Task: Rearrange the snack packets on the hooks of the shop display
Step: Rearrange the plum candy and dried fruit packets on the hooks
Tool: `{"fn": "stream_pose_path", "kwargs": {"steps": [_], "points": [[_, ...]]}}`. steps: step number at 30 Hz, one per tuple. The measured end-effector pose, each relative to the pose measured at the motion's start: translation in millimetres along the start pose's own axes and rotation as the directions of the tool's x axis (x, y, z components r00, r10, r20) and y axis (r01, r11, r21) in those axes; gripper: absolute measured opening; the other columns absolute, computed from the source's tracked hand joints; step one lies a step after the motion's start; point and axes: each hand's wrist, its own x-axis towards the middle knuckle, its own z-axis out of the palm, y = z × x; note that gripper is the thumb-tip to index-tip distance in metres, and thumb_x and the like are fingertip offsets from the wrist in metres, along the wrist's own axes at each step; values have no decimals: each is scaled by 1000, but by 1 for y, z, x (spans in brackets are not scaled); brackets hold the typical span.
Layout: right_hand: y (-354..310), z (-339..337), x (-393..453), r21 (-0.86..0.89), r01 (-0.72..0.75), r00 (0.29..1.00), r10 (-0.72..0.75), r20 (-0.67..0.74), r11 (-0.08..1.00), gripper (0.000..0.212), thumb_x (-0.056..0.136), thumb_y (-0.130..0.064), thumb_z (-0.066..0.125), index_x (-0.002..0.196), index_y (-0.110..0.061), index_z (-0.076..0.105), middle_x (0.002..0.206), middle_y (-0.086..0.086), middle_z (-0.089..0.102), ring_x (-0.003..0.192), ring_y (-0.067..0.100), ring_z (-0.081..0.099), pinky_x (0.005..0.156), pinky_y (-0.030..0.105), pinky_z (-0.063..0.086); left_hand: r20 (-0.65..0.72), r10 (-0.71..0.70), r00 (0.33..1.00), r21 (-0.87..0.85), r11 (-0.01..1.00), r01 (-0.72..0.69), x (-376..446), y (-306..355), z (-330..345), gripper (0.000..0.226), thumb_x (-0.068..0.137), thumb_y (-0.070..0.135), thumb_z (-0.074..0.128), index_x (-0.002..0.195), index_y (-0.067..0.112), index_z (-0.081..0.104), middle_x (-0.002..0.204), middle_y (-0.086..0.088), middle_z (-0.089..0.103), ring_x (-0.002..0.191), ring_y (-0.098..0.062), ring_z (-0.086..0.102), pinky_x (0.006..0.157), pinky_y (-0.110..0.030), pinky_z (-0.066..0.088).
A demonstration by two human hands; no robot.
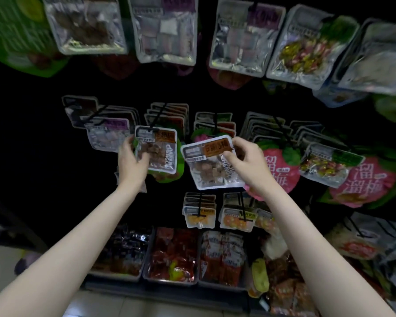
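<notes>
Holding a clear plastic snack packet with an orange label and brown pieces inside [212, 164], the right hand [245, 160] pinches its top edge by the label; the packet is tilted, and whether it hangs on any hook cannot be told from this view. The left hand [132, 162] curls its fingers round the left edge of a matching orange-labelled packet [157, 149], which hangs at the front of a black wire hook [158, 115] in the middle row of the display.

The job looks part-way through — one packet is in hand and its likely home is the hook the left hand steadies, where like packets sit. The rest of the middle row appears mixed, so more sorting probably remains.

Around them hang a purple-labelled clear packet [109, 136] to the left, pink strawberry-shaped bags [281, 172] to the right and a green-labelled packet of wrapped sweets [325, 167] beyond. Below, small yellow-labelled packets [199, 213] hang on a lower hook, above grey bins of loose red wrapped snacks [172, 255].

A green bag [180, 164] behind the hung packet and the crowded neighbouring hooks leave little room — threading the packet's hole onto the hook tip could be fiddly.
</notes>
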Motion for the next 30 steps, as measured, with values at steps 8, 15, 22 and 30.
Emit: {"fn": "stream_pose_path", "kwargs": {"steps": [8,15,22,30], "points": [[-37,58,23,-49,-73,997,74,3,996,18,93,-14,54,102,0,61,102,4,43,94,14,44,73,18,29,235,-138,962,-172,968,181,45,1,-17,51,98,17,45,145,15,26,147,-7,36,132,-23,38,98,-30,34],[-34,93,24,-145,-207,939,238,248,968,23,95,-14,51,101,7,57,142,13,39,131,26,36,97,29,31,268,-180,946,-125,968,219,58,-12,-22,59,95,18,51,147,14,23,146,-7,38,131,-24,39,100,-31,34],[-30,107,42,-43,-193,928,197,315,980,9,95,-13,51,98,-13,59,150,8,29,139,22,26,109,31,22,157,21,987,-168,986,5,50,-17,-28,11,86,12,64,95,9,58,102,-10,62,101,-25,57,84,-31,40],[-41,96,42,192,2,947,-64,316,981,18,94,-15,52,77,-21,51,139,2,36,133,16,33,95,12,37,236,250,939,-417,899,-135,26,-28,-95,13,87,10,57,80,13,46,92,-14,61,88,-20,59,81,-34,47]]}}
